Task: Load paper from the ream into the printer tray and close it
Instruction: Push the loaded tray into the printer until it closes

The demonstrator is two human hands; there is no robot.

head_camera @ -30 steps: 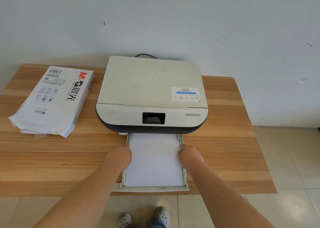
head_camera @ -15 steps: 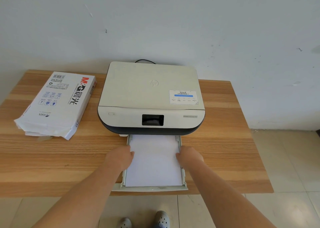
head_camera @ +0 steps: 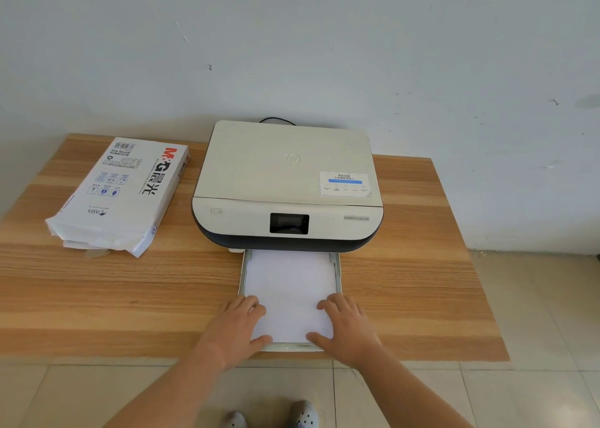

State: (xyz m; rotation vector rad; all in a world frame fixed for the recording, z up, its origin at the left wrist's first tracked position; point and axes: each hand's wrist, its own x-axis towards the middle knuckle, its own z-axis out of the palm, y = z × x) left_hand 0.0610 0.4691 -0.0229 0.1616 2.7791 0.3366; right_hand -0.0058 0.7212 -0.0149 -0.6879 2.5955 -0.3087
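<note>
A beige printer (head_camera: 285, 174) with a dark front band stands at the middle of the wooden table. Its paper tray (head_camera: 339, 273) is pulled out toward me, with a stack of white paper (head_camera: 290, 284) lying flat in it. My left hand (head_camera: 238, 325) rests on the tray's near left corner, fingers spread over the paper's edge. My right hand (head_camera: 345, 325) lies the same way on the near right corner. The opened ream (head_camera: 121, 190), in a white wrapper with red and black print, lies on the table to the left of the printer.
The table (head_camera: 415, 281) stands against a pale wall, and a black cable (head_camera: 276, 120) runs out behind the printer. The tray's front edge reaches the table's near edge. Tiled floor and my shoes (head_camera: 303, 414) show below.
Both hands have slid back from the tray's middle sides to its near corners. The camera has tilted up a little.
</note>
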